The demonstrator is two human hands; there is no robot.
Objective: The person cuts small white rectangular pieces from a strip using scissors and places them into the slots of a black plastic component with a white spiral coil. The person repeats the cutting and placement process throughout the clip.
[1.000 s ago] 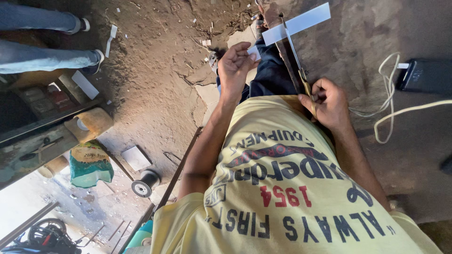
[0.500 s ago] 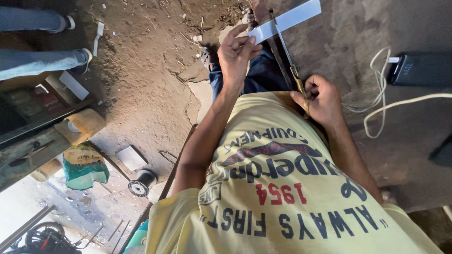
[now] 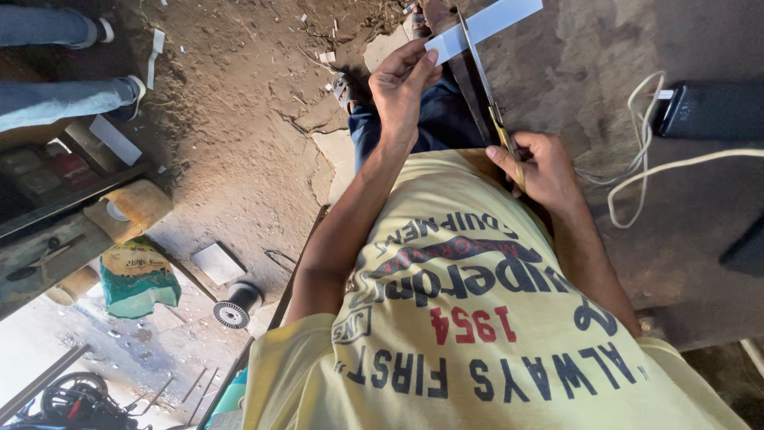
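Pinching one white strip (image 3: 495, 21) between thumb and fingertips of the left hand (image 3: 400, 89), near the strip's lower end; closing the right hand (image 3: 543, 166) around the yellow handles of one pair of scissors (image 3: 480, 76); holding both well out in front of the yellow shirt (image 3: 469, 318), above the knees; crossing the strip with the long blades close to their tip, though whether touching or just beside cannot be told.

Counting around them: two hands at work; two jeans-clad legs (image 3: 56, 99) of another person standing at the upper left edge; one white cable (image 3: 637, 179) looping on the ground to the right, running up to one dark box (image 3: 708, 111); one wire spool (image 3: 235, 306) lying on its side at the lower left; one flat white piece (image 3: 216, 263) just beside it.

Looking for containers: only one green and tan bag (image 3: 137, 279), slumping near a wooden block (image 3: 131, 209); contents not showing.
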